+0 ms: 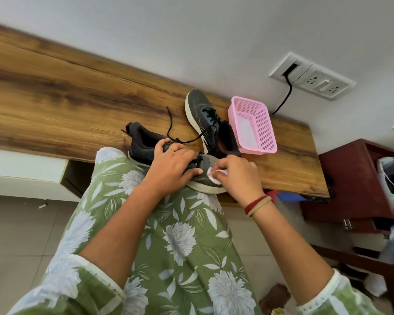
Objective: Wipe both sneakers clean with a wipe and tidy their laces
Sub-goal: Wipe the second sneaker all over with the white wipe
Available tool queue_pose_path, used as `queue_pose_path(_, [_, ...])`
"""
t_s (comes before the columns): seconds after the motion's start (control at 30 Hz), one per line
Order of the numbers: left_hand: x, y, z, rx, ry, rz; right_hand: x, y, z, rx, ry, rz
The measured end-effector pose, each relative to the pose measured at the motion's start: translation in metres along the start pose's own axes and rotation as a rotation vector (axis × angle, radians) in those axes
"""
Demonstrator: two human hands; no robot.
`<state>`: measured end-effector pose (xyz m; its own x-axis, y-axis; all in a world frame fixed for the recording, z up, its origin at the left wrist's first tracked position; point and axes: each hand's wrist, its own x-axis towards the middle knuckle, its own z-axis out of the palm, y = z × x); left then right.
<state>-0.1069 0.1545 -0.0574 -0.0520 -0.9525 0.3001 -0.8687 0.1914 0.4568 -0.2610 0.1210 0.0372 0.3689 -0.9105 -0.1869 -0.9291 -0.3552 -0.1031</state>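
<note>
A dark grey sneaker (143, 144) with a white sole rests on my lap at the edge of the wooden table (66, 98). My left hand (175, 162) grips it over the laced middle. My right hand (237, 176) pinches a small white wipe (212, 176) against the sneaker's toe side. The second sneaker (203, 114) lies on the table behind, toe pointing away, its black laces (171, 126) loose and trailing across the wood.
A pink mesh basket (262, 128) with white wipes inside stands right of the second sneaker. A wall socket panel (314, 76) with a black cable is behind it. A dark red shelf unit (355, 183) stands at the right.
</note>
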Motion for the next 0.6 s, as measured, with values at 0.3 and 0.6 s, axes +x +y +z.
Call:
queue_pose_path(0.3, [0.004,-0.003,-0.014,-0.114,-0.001,-0.179,0.016,0.041,-0.03,0.486,0.114,0.094])
queue_pose_path(0.6, [0.005,0.022,0.008,-0.031,0.159,-0.385,0.008,-0.003,0.008,-0.014,-0.003,-0.066])
